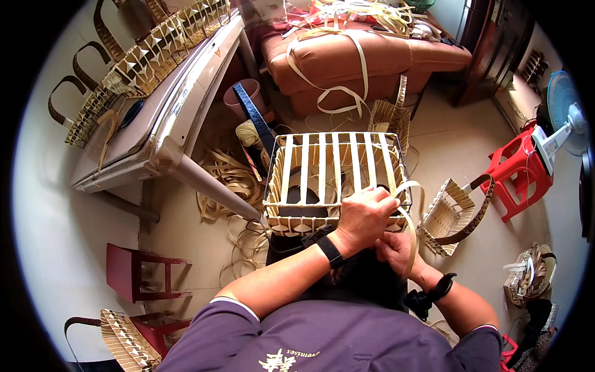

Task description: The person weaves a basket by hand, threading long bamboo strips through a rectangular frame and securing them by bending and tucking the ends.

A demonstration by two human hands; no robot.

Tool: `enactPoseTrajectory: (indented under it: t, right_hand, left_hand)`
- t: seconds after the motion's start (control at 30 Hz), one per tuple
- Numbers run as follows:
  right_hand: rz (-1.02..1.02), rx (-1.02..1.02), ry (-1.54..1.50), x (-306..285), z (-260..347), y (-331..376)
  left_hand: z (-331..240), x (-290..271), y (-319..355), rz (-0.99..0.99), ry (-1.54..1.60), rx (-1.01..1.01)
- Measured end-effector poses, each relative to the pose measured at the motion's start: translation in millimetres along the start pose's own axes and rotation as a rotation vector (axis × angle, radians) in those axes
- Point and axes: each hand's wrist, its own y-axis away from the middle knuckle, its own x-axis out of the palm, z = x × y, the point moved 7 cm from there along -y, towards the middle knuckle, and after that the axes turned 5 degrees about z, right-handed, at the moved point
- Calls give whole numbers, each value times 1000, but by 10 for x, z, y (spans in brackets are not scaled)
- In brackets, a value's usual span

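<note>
A half-woven basket (291, 158) of pale flat strips rests on my lap, open side up, with upright strips along its frame. My left hand (362, 214) reaches across and grips the basket's near right rim, fingers curled over the strips. Just below it, my right hand (396, 248) pinches a loose pale strip (410, 229) that loops up beside the basket's right corner. Both wrists carry black bands.
A finished woven basket with a brown handle (449, 214) lies on the floor to the right. Several baskets (149, 59) line a white appliance at left. Loose strips (232, 180) litter the floor; an orange sofa (365, 59), red stool (517, 170) and fan (561, 115) stand beyond.
</note>
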Motion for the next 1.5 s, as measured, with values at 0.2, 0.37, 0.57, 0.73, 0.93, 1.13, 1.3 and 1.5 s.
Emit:
enactPoseTrajectory:
  t: [0.2,0.37,0.57,0.73,0.93,1.13,1.3,1.5]
  right_hand:
    - [139,269,1041,-402,-1335,982]
    - [815,920,907,-556,-3488,4394]
    - [136,322,475,-400,-1831,1456]
    - [-254,0,183,-293,7,310]
    - [-143,97,-376,-124,-20,58]
    - [-18,263,572,-480,-1404,974]
    - [-324,504,707,-1097,-2608,2655]
    - [-725,-24,410,-997,-502,1274]
  left_hand:
    - [-7,-103,28,-3,-7,-39]
    - [-1,-35,-30,-97,113,-5]
    - [-22,53,36,3,36,34]
    - [-1,7,6,-22,27,33]
    - [38,-26,32,22,30,-16]
    - [3,-61,42,-18,18,12]
    - [-102,79,-22,-36,92,64]
    - [1,-18,38,-34,42,48]
